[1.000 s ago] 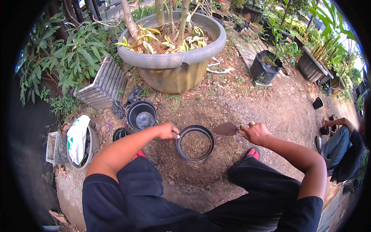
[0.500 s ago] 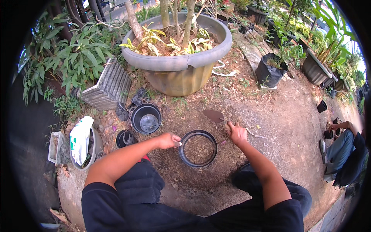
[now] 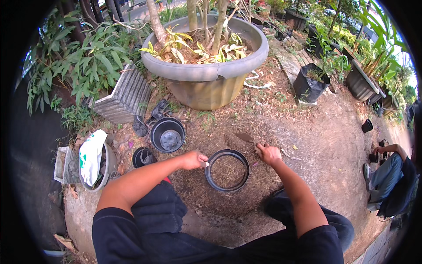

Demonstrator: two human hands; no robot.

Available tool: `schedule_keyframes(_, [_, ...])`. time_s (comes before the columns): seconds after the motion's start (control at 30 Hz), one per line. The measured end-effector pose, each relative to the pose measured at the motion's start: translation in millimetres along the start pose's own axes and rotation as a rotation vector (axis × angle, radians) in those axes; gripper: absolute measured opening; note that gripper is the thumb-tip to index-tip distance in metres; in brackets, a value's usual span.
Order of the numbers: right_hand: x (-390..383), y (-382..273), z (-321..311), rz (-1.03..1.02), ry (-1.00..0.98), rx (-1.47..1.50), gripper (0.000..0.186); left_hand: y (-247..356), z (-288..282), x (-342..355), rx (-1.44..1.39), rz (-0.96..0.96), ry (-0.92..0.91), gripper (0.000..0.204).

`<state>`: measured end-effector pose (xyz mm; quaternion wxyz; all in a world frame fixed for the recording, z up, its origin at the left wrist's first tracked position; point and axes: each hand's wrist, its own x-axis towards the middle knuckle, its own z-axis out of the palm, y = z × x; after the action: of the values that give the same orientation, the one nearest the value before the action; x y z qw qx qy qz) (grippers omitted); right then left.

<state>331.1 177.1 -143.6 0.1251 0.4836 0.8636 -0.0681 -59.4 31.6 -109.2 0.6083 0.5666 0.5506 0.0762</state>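
Observation:
Between my hands stands a round black plant pot [image 3: 210, 176] with brown soil [image 3: 227, 170] showing inside its rim. My left hand [image 3: 194, 160] is closed on the left side of that rim, fingers pinched together. Just beyond the pot's right side, my right hand [image 3: 269, 154] is wrapped round the handle of a small trowel [image 3: 244, 137]. The trowel's brown, pointed blade is tilted and reaches left, low over the loose soil on the ground. Most of the handle is hidden in my fingers.
Ahead is a large grey planter [image 3: 206, 72] with trunks. Left of my pot are an empty black pot [image 3: 169, 140], a smaller black pot [image 3: 143, 157] and a tub with a white bag [image 3: 92, 159]. Another person [image 3: 391, 176] crouches at far right; a black bag plant [image 3: 310, 83] stands beyond.
The trowel blade has turned from showing its broad face to a narrower, tilted side, with my right hand turning slightly. My left hand keeps its hold on the pot's rim.

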Motion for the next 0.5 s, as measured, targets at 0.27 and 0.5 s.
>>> schedule_keyframes(0.27, [-29, 37, -14, -0.090, 0.131, 0.021, 0.044, 10, 4, -10, 0.001, 0.026, 0.053, 0.030])
schedule_keyframes(0.5, [2, 0, -37, 0.091, 0.060, 0.180, 0.043, 13, 7, -8, -0.034, 0.049, 0.062, 0.028])
